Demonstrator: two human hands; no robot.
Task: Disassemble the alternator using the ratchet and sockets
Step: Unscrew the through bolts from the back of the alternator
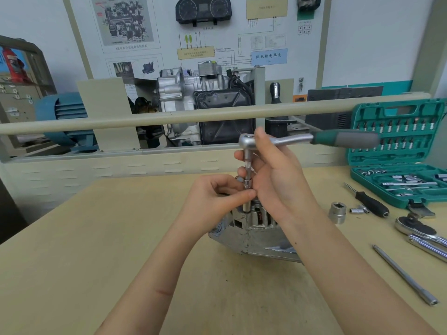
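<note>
A silver alternator (251, 234) stands on the tan table, partly hidden behind my hands. A ratchet (300, 139) with a green and grey handle sits above it, its handle pointing right. From the ratchet head an extension and socket (247, 182) run straight down onto the alternator's top. My right hand (273, 170) grips the ratchet head and the extension, thumb on top. My left hand (217, 192) pinches the socket low down, just above the alternator.
An open green socket case (399, 165) stands at the right. On the table beside it lie a large socket (337, 211), a small adapter (360, 209), a black-handled driver (370, 201), a second ratchet (420, 234) and a long extension bar (406, 275). A beige rail (145, 119) crosses behind.
</note>
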